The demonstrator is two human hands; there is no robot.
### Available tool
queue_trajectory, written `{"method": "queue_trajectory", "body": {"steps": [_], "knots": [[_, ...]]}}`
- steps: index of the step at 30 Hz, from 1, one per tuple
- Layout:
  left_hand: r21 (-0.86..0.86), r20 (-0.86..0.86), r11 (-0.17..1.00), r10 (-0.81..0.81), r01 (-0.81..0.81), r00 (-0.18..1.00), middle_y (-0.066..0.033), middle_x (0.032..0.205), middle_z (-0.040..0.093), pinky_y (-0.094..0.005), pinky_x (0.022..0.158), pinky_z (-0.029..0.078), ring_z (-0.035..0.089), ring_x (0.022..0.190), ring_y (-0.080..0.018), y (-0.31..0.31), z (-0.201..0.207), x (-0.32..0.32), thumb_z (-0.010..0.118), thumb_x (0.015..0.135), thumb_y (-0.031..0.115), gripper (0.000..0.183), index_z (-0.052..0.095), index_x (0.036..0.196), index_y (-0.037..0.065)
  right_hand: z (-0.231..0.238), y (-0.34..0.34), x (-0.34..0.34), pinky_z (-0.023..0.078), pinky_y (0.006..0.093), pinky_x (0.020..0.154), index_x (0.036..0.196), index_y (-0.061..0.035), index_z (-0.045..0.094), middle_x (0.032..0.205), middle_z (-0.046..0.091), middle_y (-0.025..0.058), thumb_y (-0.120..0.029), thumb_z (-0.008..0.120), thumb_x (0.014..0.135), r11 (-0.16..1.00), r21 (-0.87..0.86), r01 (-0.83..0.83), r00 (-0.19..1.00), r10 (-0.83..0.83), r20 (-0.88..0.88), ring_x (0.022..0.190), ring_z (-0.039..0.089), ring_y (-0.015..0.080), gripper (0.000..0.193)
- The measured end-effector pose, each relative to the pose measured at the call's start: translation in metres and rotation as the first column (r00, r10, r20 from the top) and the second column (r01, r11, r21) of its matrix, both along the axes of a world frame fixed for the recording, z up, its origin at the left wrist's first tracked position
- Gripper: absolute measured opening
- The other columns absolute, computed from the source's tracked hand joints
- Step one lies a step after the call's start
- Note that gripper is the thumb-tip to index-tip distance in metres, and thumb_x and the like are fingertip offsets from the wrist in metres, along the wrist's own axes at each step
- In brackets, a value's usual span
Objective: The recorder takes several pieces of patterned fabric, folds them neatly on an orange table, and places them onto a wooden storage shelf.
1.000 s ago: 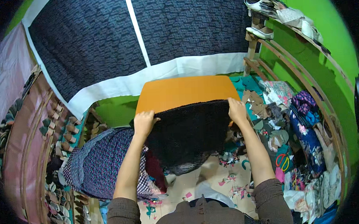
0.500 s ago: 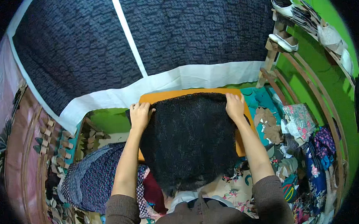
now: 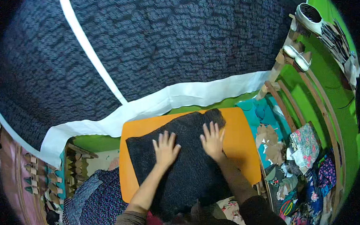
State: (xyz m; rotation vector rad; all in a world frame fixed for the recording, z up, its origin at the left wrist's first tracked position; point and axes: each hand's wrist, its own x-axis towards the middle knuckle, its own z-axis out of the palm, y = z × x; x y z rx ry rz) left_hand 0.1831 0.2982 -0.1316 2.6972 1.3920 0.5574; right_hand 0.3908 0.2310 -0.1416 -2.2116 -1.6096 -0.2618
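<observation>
A piece of black, lacy-looking fabric [image 3: 186, 172] lies spread over an orange board [image 3: 242, 150] with rounded corners. Its near part hangs past the board's near edge toward my body. My left hand [image 3: 165, 148] rests flat on the fabric left of the middle, fingers spread. On the right, my right hand [image 3: 213, 141] lies open on it too, fingers apart, close to the cloth's right edge. The far right corner of the fabric looks bunched. Neither hand grips anything.
A patterned dark cloth [image 3: 99, 200] is heaped at the left, near wooden racks [image 3: 50, 180] with shoe parts. To the right are floral cloth [image 3: 304, 145], brown scraps [image 3: 269, 142] and a wooden rack [image 3: 324, 110] bearing white shoes [image 3: 297, 57]. A dark patterned curtain [image 3: 193, 39] hangs beyond.
Both hands have let go of the fabric's far edge and come nearer together, now flat on it. The cloth now lies on the board, baring more orange. The whole view has shifted.
</observation>
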Motion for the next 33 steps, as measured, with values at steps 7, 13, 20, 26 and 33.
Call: {"method": "queue_trajectory", "body": {"steps": [7, 13, 20, 26, 33], "knots": [[-0.159, -0.072, 0.983, -0.101, 0.089, 0.992, -0.0132, 0.143, 0.026, -0.0601, 0.102, 0.016, 0.025, 0.131, -0.0315, -0.037, -0.066, 0.036, 0.045, 0.084, 0.051, 0.063, 0.034, 0.136, 0.017, -0.059, -0.024, 0.006, 0.021, 0.0598, 0.1, 0.131, -0.0155, 0.041, 0.135, 0.037, 0.0137, -0.04, 0.046, 0.087, 0.989, -0.147, 0.017, 0.996, -0.03, -0.088, 0.127, 0.031, 0.0331, 0.05], [-0.221, 0.004, 0.975, -0.033, 0.033, 0.999, -0.0163, 0.138, 0.032, -0.0574, 0.102, 0.019, 0.028, 0.128, -0.0332, -0.034, -0.04, 0.063, 0.047, 0.084, 0.04, 0.053, 0.042, 0.13, 0.014, -0.059, -0.025, 0.041, 0.03, 0.049, 0.099, 0.133, 0.0011, 0.031, 0.135, 0.031, 0.0241, -0.023, 0.058, 0.084, 0.973, 0.155, 0.171, 0.899, -0.09, -0.429, 0.126, 0.03, 0.0359, 0.062], [-0.127, -0.021, 0.976, -0.182, 0.178, 0.983, -0.0145, 0.14, 0.03, -0.0528, 0.104, 0.02, 0.028, 0.128, -0.0334, -0.012, -0.025, 0.138, 0.054, 0.082, 0.034, 0.056, 0.04, 0.131, 0.012, -0.06, 0.01, 0.137, 0.037, 0.0372, 0.093, 0.136, 0.0026, 0.021, 0.129, 0.036, 0.0225, -0.01, 0.065, 0.079, 0.796, 0.063, 0.601, 0.037, 0.052, -0.998, 0.116, 0.041, 0.0298, 0.073], [-0.193, -0.035, 0.981, 0.024, -0.031, 0.999, -0.0149, 0.13, 0.041, -0.0494, 0.105, 0.02, 0.031, 0.125, -0.0335, 0.068, -0.019, 0.163, 0.063, 0.074, 0.021, 0.067, 0.034, 0.133, 0.009, -0.058, 0.022, 0.138, 0.039, 0.029, 0.084, 0.132, -0.0016, 0.031, 0.114, 0.05, 0.0087, -0.003, 0.062, 0.077, 0.905, 0.154, 0.397, -0.176, 0.239, -0.955, 0.099, 0.049, 0.0177, 0.064], [-0.279, 0.466, 0.906, -0.162, 0.318, 0.87, -0.0117, 0.107, 0.052, -0.0377, 0.097, 0.03, 0.044, 0.108, -0.0329, 0.061, 0.018, 0.135, 0.062, 0.074, 0.003, 0.021, 0.053, 0.093, 0.003, -0.041, 0.022, 0.139, 0.037, 0.0287, 0.09, 0.114, -0.0066, 0.051, 0.119, 0.051, 0.0072, -0.004, 0.061, 0.077, 0.947, 0.238, 0.214, -0.063, 0.256, -0.965, 0.109, 0.048, 0.0184, 0.038]]}}
